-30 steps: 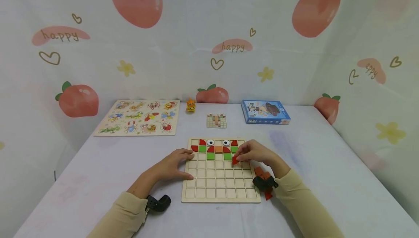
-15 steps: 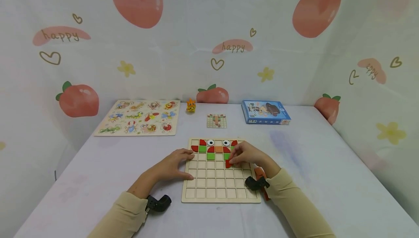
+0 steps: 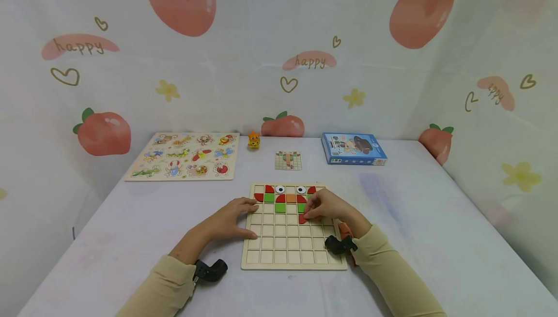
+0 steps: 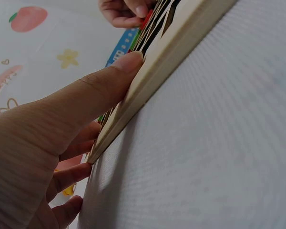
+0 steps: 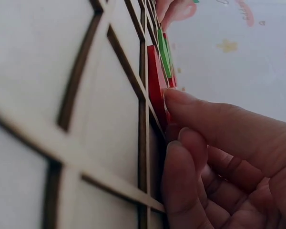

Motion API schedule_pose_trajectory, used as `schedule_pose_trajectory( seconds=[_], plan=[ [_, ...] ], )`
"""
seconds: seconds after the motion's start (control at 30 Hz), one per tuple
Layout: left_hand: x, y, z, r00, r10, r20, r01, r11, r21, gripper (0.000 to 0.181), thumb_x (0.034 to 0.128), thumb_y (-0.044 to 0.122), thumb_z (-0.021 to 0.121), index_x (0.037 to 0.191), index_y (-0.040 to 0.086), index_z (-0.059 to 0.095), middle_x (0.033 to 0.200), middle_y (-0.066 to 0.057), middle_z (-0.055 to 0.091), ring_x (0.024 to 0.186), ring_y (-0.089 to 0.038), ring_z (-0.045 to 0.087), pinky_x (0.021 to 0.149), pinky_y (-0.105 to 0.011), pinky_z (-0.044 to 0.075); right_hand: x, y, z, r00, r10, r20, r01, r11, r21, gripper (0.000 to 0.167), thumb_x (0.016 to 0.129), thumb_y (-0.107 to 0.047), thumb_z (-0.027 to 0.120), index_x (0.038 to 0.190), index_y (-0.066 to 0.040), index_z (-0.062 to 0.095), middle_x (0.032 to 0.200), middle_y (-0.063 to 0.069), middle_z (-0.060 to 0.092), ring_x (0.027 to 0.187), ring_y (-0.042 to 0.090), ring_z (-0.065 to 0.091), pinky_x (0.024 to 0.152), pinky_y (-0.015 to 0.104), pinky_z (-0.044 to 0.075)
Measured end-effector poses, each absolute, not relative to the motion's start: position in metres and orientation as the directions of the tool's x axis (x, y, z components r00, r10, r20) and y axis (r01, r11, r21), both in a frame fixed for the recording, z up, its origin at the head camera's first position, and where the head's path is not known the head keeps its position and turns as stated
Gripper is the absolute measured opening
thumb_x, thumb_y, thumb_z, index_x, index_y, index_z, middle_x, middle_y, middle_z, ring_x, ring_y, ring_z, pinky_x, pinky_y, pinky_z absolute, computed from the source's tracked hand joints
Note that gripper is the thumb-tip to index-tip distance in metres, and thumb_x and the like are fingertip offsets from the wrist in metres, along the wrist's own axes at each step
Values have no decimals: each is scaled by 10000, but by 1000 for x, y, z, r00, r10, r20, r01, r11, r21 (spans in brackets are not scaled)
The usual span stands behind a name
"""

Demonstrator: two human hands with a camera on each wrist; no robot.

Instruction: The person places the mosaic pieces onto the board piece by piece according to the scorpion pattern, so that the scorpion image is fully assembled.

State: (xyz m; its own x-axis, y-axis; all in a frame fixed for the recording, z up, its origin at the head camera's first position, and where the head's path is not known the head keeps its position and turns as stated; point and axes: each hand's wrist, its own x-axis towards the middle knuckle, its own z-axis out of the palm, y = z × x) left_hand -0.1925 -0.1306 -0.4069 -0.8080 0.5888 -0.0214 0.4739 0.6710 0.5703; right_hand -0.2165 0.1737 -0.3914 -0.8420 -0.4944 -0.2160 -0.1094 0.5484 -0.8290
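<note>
A wooden grid board [image 3: 280, 244] lies on the table, with red, green and orange pieces and two eye pieces in its upper rows. My right hand [image 3: 333, 205] pinches a red piece [image 3: 302, 219] with one rounded side between thumb and fingers. In the right wrist view that red piece [image 5: 155, 78] stands at a grid cell, just beside a green piece [image 5: 163, 55]. On the board's left edge rests my left hand [image 3: 227, 220], thumb and fingers spread and relaxed. The left wrist view has its thumb [image 4: 100, 86] on the board's rim [image 4: 157, 67].
Orange and red pieces [image 3: 345, 230] lie by the board's right edge, partly under my right wrist. Behind the board is a small pattern card [image 3: 288, 160]. Further out are an insect puzzle board [image 3: 183, 157], a small orange-yellow toy [image 3: 254, 140] and a blue box [image 3: 354, 149].
My right hand has moved left and slightly down with the red piece, from the column right of the green piece to the cell below it. The left hand has stayed put.
</note>
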Motion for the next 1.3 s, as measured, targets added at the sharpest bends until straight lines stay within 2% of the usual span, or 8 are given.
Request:
schedule_pose_trajectory(
  seconds=[0.57, 0.83, 1.03, 1.3],
  plan=[
    [-192, -131, -407, -810, 586, -22, 470, 671, 574, 791, 694, 466, 777, 1322, 58, 524, 1417, -94, 441, 1348, -311, 350, 1105, -495, 310, -219, 176, -391, -845, -483, -231, -86, 548, -832, 116, 796, -44, 710, 838, 59, 675, 686, 51, 662, 555, 95, 577, 577, 261, 544],
    [-193, -131, -408, -801, 599, -11, 488, 663, 568, 798, 702, 470, 770, 1320, 34, 517, 1414, -115, 439, 1340, -331, 353, 1098, -509, 310, -220, 179, -389, -845, -487, -220, -112, 565, -818, 117, 802, -81, 714, 845, 24, 685, 693, 25, 657, 581, 99, 569, 588, 246, 527],
    [-193, -131, -408, -803, 596, -18, 482, 666, 569, 792, 704, 473, 767, 1321, 43, 519, 1415, -108, 437, 1343, -328, 348, 1099, -509, 310, -216, 190, -383, -853, -470, -225, -116, 592, -797, 127, 816, -118, 708, 856, 0, 686, 715, 18, 657, 638, 114, 573, 622, 254, 504],
    [-193, -132, -407, -806, 591, -16, 479, 668, 570, 789, 695, 466, 775, 1321, 57, 524, 1416, -91, 441, 1346, -312, 351, 1106, -494, 308, -207, 211, -377, -853, -469, -227, -94, 567, -818, 164, 830, -120, 691, 880, 32, 662, 722, 42, 650, 628, 121, 583, 613, 290, 537]
  ],
)
